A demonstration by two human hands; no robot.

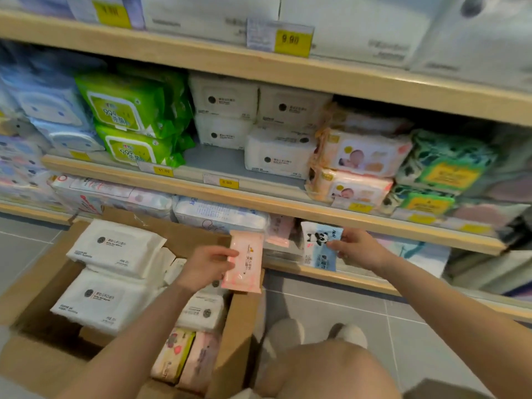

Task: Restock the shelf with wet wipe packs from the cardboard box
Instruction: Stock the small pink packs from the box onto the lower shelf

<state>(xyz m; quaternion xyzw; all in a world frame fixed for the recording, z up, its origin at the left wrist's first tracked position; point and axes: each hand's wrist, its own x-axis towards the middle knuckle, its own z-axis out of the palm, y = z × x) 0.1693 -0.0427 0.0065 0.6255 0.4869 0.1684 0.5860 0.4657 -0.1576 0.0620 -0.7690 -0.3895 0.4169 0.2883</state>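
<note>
wet wipe packs fill the open cardboard box [241, 321] on the floor at the lower left: two large white packs [115, 249] lie stacked along its left side, smaller white ones sit toward the middle, and a few pink and yellow printed packs [184, 355] stand on edge at its near end. the left hand [207, 266] is over the box's far right corner, its grip closed on a slim pink pack [244, 262], fingers curled round the pack's left edge so that it stands nearly upright just in front of the lowest shelf. the right hand [357, 246] reaches to that same low shelf, its grip pinching the right edge of a small blue-and-white pack with a panda print [319, 246], which stands at the shelf's front edge beside another small pink pack [279, 230]. on the middle shelf [259, 197] above, green packs [123, 116] stand to the left, white packs [276, 151] in the centre with a bare grey patch of shelf in front of those at the rear, and peach packs with a baby picture [359, 162] to the right. yellow price tags [227, 183] hang along the shelf edges. the person's knee and two light shoes show at the bottom over the grey tiled floor [403, 312].
</note>
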